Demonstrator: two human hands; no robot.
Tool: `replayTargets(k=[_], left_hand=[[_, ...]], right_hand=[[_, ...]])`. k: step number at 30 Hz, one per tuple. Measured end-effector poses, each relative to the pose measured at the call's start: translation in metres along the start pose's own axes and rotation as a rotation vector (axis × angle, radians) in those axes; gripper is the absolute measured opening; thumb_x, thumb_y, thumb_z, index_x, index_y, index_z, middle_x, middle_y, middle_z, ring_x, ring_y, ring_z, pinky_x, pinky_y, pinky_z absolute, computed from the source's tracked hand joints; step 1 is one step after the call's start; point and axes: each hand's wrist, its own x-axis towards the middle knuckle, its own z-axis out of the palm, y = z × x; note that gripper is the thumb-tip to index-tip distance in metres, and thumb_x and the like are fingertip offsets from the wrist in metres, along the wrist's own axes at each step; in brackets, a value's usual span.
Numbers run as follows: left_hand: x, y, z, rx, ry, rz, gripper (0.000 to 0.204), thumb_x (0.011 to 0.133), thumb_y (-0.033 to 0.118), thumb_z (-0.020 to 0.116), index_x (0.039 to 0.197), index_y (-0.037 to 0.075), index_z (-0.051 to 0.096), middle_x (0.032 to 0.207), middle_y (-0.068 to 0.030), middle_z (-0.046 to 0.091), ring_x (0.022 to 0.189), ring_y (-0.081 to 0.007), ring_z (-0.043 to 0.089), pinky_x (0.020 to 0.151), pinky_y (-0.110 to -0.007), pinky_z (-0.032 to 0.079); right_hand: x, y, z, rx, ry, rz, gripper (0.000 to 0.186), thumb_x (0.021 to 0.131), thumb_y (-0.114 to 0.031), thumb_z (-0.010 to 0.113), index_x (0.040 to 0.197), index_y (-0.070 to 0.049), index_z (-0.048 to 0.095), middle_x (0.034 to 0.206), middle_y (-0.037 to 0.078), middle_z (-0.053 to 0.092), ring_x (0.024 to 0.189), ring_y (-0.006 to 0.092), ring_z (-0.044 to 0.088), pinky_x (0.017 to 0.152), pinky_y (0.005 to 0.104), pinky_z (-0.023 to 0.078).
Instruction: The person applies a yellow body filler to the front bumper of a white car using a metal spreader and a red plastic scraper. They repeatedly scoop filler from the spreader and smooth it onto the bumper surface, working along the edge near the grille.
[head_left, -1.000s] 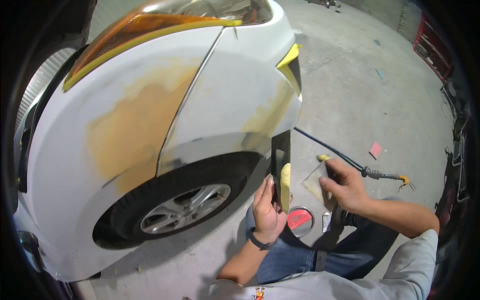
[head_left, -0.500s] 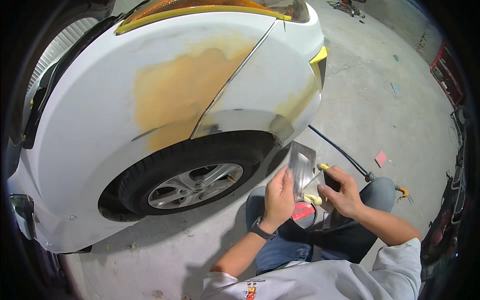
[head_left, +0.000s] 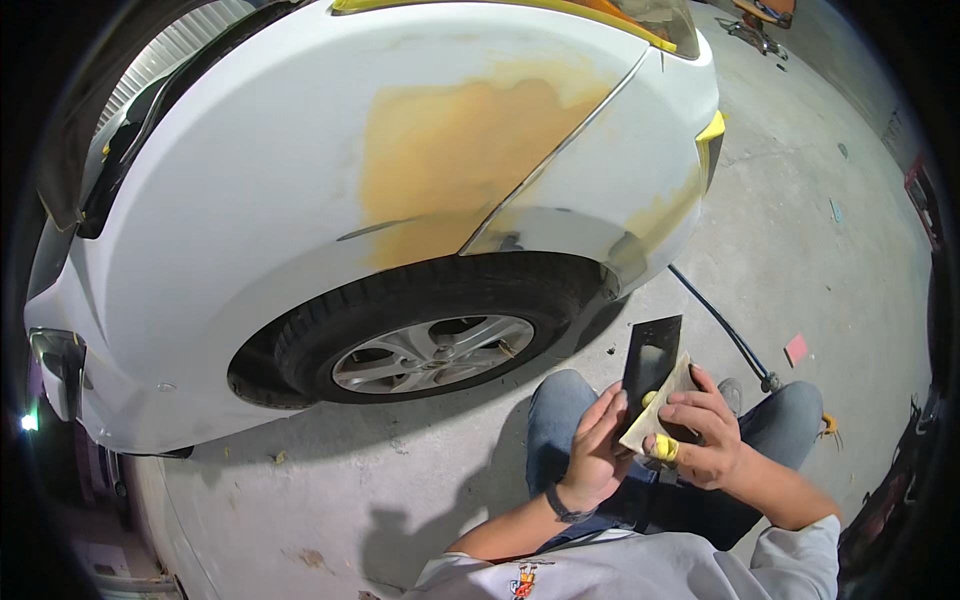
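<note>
My left hand (head_left: 598, 455) grips the lower part of a dark, flat rectangular metal plate (head_left: 656, 345), which has a pale smear on its face. Close beside it, my right hand (head_left: 708, 432) holds a beige, thin-edged putty scraper (head_left: 664, 402), tilted against or just in front of the plate; I cannot tell whether they touch. A lump of yellow putty (head_left: 662, 447) clings to the scraper by my right fingers, and a smaller blob shows at its edge. Both tools are above my lap. The lower ends of both are hidden by my fingers.
Ahead and left stands a white car fender (head_left: 280, 150) with a sanded orange-yellow patch (head_left: 470, 150), above a wheel (head_left: 435, 358). Yellow tape (head_left: 560, 12) edges the headlamp. A dark hose (head_left: 720, 328) and a pink square (head_left: 796, 349) lie on the concrete floor at right.
My hands have come closer together, and the scraper has turned so its beige face shows beside the plate. The red-topped can between my knees is now hidden. The whole view has shifted.
</note>
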Motion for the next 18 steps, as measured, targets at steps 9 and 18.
replayTargets(k=[9,18], left_hand=[[-0.030,0.014,0.014,0.113,0.112,0.122,0.040,0.110,0.015,0.044,0.146,-0.003,0.045,0.114,-0.0130,0.067,0.082,-0.0157,0.062,0.070,-0.034,0.049],[-0.031,0.023,0.042,0.267,0.378,0.139,0.039,0.112,0.017,0.040,0.145,-0.001,0.047,0.104,-0.0085,0.067,0.065,-0.0099,0.057,0.060,-0.025,0.048]], right_hand=[[-0.014,0.022,-0.036,-0.271,-0.330,0.070,0.025,0.077,-0.015,0.069,0.100,-0.010,0.078,0.121,0.013,0.068,0.117,0.0323,0.063,0.114,0.0697,0.034],[0.026,-0.012,0.019,1.039,0.247,1.104,0.062,0.103,-0.014,0.061,0.156,0.005,0.036,0.144,0.013,0.053,0.127,0.0170,0.052,0.111,0.0343,0.040]])
